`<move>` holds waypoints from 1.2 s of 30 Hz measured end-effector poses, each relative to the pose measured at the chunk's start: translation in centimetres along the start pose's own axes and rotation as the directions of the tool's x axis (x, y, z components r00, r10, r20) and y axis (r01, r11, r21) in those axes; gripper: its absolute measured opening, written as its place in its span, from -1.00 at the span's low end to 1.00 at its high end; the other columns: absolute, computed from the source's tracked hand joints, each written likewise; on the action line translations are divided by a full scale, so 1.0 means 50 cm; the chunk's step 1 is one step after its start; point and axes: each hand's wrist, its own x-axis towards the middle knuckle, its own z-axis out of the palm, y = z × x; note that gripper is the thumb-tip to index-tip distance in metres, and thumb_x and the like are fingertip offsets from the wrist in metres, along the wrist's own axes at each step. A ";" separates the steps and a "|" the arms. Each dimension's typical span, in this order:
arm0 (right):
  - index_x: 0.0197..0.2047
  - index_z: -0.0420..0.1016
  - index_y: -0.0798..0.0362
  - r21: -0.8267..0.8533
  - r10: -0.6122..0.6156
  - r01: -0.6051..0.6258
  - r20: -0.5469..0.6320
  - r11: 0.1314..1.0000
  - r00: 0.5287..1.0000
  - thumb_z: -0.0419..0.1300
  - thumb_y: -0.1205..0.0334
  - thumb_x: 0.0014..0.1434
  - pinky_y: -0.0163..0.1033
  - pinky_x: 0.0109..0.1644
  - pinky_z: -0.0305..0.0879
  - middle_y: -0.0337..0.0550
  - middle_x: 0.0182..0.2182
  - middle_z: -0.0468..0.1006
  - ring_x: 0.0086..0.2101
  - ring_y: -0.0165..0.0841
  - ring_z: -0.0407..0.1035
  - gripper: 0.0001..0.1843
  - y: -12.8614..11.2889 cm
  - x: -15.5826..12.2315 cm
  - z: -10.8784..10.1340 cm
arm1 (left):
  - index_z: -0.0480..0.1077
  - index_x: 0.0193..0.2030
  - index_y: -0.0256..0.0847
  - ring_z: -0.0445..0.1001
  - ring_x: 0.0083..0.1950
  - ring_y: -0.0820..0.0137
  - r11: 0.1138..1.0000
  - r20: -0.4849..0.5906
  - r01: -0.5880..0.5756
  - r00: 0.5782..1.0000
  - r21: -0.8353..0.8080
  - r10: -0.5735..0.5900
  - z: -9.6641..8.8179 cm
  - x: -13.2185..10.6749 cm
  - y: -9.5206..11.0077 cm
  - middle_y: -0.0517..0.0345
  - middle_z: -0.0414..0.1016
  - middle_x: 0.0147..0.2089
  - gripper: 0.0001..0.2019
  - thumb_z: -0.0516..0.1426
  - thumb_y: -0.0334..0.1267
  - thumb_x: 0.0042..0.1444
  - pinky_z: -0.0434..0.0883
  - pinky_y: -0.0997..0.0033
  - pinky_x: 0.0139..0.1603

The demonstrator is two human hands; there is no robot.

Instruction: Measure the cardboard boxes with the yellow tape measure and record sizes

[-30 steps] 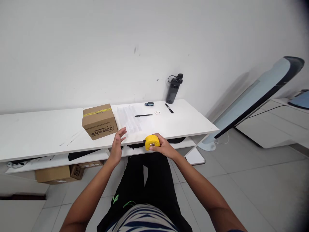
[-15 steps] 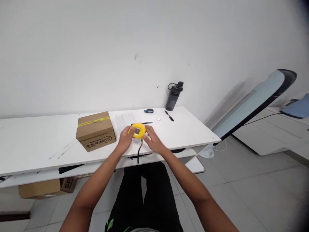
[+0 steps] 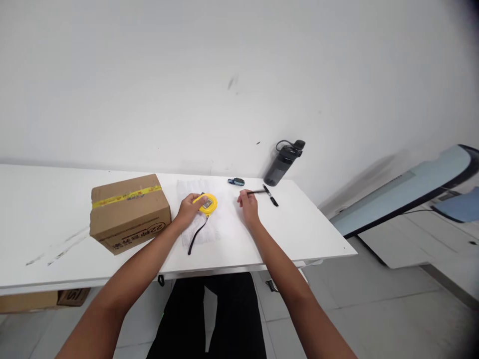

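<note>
Two bare hands work above one white table (image 3: 307, 234), and each has hold of one thing. The left hand (image 3: 189, 208) grips the one tape measure (image 3: 210, 204), a round yellow case, with the thumb laid across its face and the other fingers curled behind its far edge. One black strap (image 3: 196, 236) hangs from the near side of the case and trails toward the table's front edge. Under the tape measure and the strap lies one pale sheet (image 3: 224, 234), its left side close to the box. The right hand (image 3: 247, 203) is to the right of the tape measure, well apart from it, with the fingertips closed around one thin black pen (image 3: 255, 192). Pens number two in all: the second, a thicker black marker (image 3: 270, 195), lies on the table just past the far end of the held one. The two meet in the view, but from this angle I cannot tell whether they touch. Behind the hands lies one small dark fob (image 3: 236, 182), and to its right, near the wall (image 3: 168, 89), stands one dark bottle (image 3: 280, 166) with a loop at its cap. Boxes count two: one brown box (image 3: 129, 214), with one yellow strip (image 3: 127, 196) across its top, sits on the table left of the left hand, and a lower carton (image 3: 30, 302) shows in part beneath the table.
</note>
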 end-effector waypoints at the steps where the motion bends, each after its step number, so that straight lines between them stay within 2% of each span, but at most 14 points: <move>1: -0.18 0.48 0.04 0.111 -0.003 -0.005 0.069 0.994 0.998 -0.13 -0.35 0.31 -0.27 -0.33 0.22 -0.20 -0.47 0.44 -0.46 -0.36 0.27 -0.35 -0.002 -0.008 0.005 | 0.34 -0.21 -0.21 0.45 -0.40 0.45 1.000 -0.012 0.010 1.000 -0.028 -0.011 0.001 0.004 -0.004 0.22 0.48 -0.37 -0.42 0.40 0.13 -0.21 0.33 0.48 -0.37; 3: -0.31 0.51 0.04 0.215 -0.018 -0.046 0.285 0.976 0.958 -0.14 -0.39 0.28 -0.27 -0.40 0.15 -0.22 -0.53 0.38 -0.51 -0.40 0.20 -0.30 -0.012 -0.026 0.012 | 0.22 -0.20 -0.15 0.42 -0.45 0.49 0.997 -0.044 0.018 0.999 -0.076 -0.021 0.004 0.013 -0.009 0.31 0.41 -0.40 -0.37 0.44 0.08 -0.26 0.29 0.51 -0.42; 4: -0.30 0.53 0.04 0.229 -0.015 -0.077 0.375 0.970 0.927 -0.13 -0.38 0.28 -0.26 -0.41 0.13 -0.22 -0.52 0.39 -0.52 -0.41 0.18 -0.31 -0.019 -0.036 0.014 | 0.18 -0.22 -0.14 0.39 -0.47 0.51 0.996 -0.055 0.018 0.998 -0.088 -0.022 0.006 0.017 -0.011 0.35 0.37 -0.42 -0.36 0.45 0.05 -0.27 0.27 0.53 -0.44; 6: -0.20 0.54 0.03 0.214 0.019 -0.137 0.476 0.967 0.879 -0.02 -0.31 0.27 -0.26 -0.42 0.12 -0.23 -0.51 0.45 -0.53 -0.42 0.18 -0.41 -0.035 -0.051 0.014 | 0.13 -0.25 -0.12 0.33 -0.50 0.55 0.995 -0.061 0.019 0.998 -0.095 -0.025 0.007 0.023 -0.014 0.39 0.29 -0.45 -0.36 0.45 0.04 -0.26 0.24 0.55 -0.46; 8: -0.19 0.52 0.02 0.164 0.054 -0.160 0.514 0.973 0.856 0.12 -0.21 0.22 -0.27 -0.38 0.15 -0.25 -0.53 0.48 -0.51 -0.41 0.23 -0.55 -0.048 -0.060 0.013 | 0.12 -0.29 -0.13 0.28 -0.51 0.57 0.997 -0.043 0.015 0.999 -0.078 -0.018 0.007 0.025 -0.017 0.39 0.24 -0.46 -0.39 0.43 0.06 -0.21 0.21 0.55 -0.48; 10: -0.35 0.50 0.03 0.099 0.077 -0.151 0.525 0.984 0.848 0.15 -0.15 0.20 -0.26 -0.37 0.15 -0.27 -0.59 0.44 -0.51 -0.40 0.25 -0.60 -0.054 -0.064 0.012 | 0.11 -0.34 -0.14 0.22 -0.52 0.58 0.999 -0.028 -0.008 1.000 -0.048 0.007 0.008 0.025 -0.019 0.39 0.20 -0.48 -0.41 0.41 0.07 -0.19 0.17 0.55 -0.49; 13: -0.52 0.47 0.04 0.032 0.070 -0.100 0.504 0.995 0.861 0.15 -0.13 0.20 -0.26 -0.39 0.14 -0.28 -0.63 0.36 -0.53 -0.41 0.21 -0.55 -0.052 -0.064 0.011 | 0.10 -0.38 -0.15 0.16 -0.53 0.59 0.999 -0.018 -0.044 0.999 -0.027 0.044 0.010 0.022 -0.016 0.40 0.15 -0.50 -0.43 0.41 0.06 -0.17 0.13 0.56 -0.50; 21: -0.47 0.55 0.05 0.026 0.027 -0.046 0.508 0.999 0.861 0.16 -0.04 0.19 -0.24 -0.32 0.21 -0.22 -0.54 0.49 -0.46 -0.36 0.30 -0.63 -0.048 -0.066 0.010 | 0.11 -0.40 -0.14 0.14 -0.54 0.57 0.997 0.019 -0.040 0.999 -0.060 0.041 0.017 0.015 -0.003 0.39 0.14 -0.53 -0.44 0.38 0.11 -0.13 0.10 0.54 -0.53; 25: -0.49 0.54 0.05 0.017 0.034 -0.048 0.494 0.999 0.869 0.16 -0.06 0.20 -0.24 -0.34 0.20 -0.23 -0.57 0.45 -0.48 -0.37 0.28 -0.60 -0.046 -0.067 0.011 | 0.13 -0.40 -0.14 0.21 -0.53 0.56 0.997 0.031 -0.012 0.999 -0.074 0.014 0.018 0.009 0.005 0.36 0.22 -0.52 -0.45 0.37 0.13 -0.13 0.16 0.54 -0.51; 28: -0.48 0.55 0.05 0.022 0.037 -0.056 0.520 0.998 0.854 0.16 -0.06 0.19 -0.24 -0.35 0.20 -0.23 -0.57 0.45 -0.48 -0.38 0.27 -0.60 -0.047 -0.067 0.011 | 0.13 -0.39 -0.14 0.20 -0.55 0.56 0.998 0.030 -0.009 0.999 -0.063 0.011 0.017 0.009 0.005 0.37 0.21 -0.53 -0.45 0.37 0.13 -0.13 0.13 0.54 -0.53; 32: -0.51 0.53 0.04 0.027 0.037 -0.058 0.504 0.998 0.863 0.16 -0.06 0.18 -0.23 -0.35 0.20 -0.24 -0.58 0.43 -0.49 -0.37 0.27 -0.60 -0.050 -0.068 0.009 | 0.15 -0.38 -0.14 0.21 -0.55 0.56 0.998 0.027 -0.021 0.999 -0.057 0.022 0.015 0.011 0.001 0.37 0.22 -0.53 -0.46 0.37 0.12 -0.12 0.12 0.54 -0.55; 36: -0.51 0.53 0.03 0.019 0.044 -0.063 0.526 0.998 0.849 0.16 -0.10 0.18 -0.23 -0.37 0.17 -0.25 -0.60 0.39 -0.51 -0.38 0.24 -0.58 -0.052 -0.069 0.008 | 0.16 -0.38 -0.14 0.23 -0.55 0.55 0.998 0.033 -0.001 0.999 -0.071 0.004 0.016 0.009 0.004 0.36 0.24 -0.52 -0.46 0.38 0.12 -0.14 0.14 0.54 -0.54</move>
